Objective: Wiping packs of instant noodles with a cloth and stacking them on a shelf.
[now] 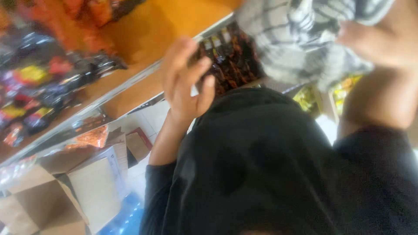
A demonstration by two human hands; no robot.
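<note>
- Open brown cardboard boxes (65,196) sit on the floor, bottom left.
- Dark shiny snack packs (48,91) lie along the orange shelf's (152,26) front edge.
- Left hand (185,80) is loose, fingers spread, holding nothing.
- Right hand (370,41) grips a blurry grey checked cloth (300,39), lifted above the shelf edge.

A single camera rides on the person's head and looks steeply down along the body, so the black garment (270,174) fills the lower middle of the view, very near the lens. The picture is tilted: the orange shelf (143,35) runs slantwise across the upper left, close by, and cardboard boxes (65,196) on the floor lie farther below at lower left. Much is blurred. No second view shares the scene
</note>
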